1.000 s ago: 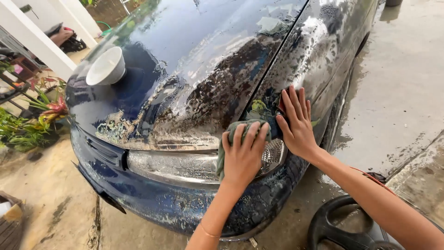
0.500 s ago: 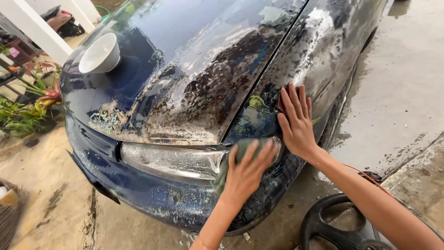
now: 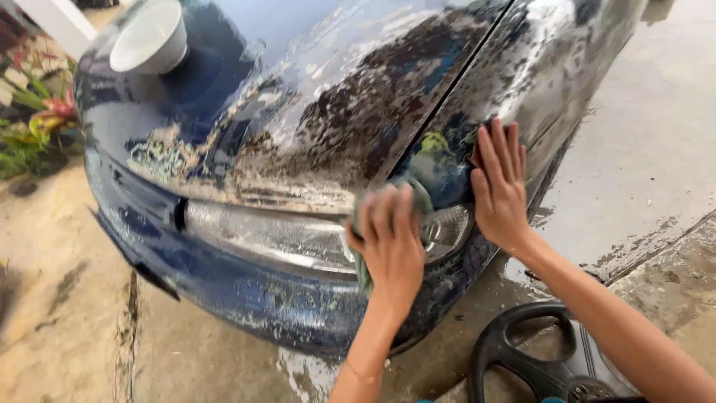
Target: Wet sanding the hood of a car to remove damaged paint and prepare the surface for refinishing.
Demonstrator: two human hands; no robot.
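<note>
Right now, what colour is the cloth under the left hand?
The cloth is a dull grey-green, seen in the head view, pressed on the headlight.

Cloth [image 3: 418, 200]: grey-green, wet, bunched; pressed flat against the headlight [image 3: 298, 237] under the left hand [image 3: 388, 242], one edge showing above the fingers, another hanging below the palm. Headlight: long clear lens, wet and streaked with suds, set in the front corner of a dark blue car [image 3: 246, 112]. Right hand [image 3: 501, 183] lies flat, fingers spread, on the soapy fender beside the lens.
</note>
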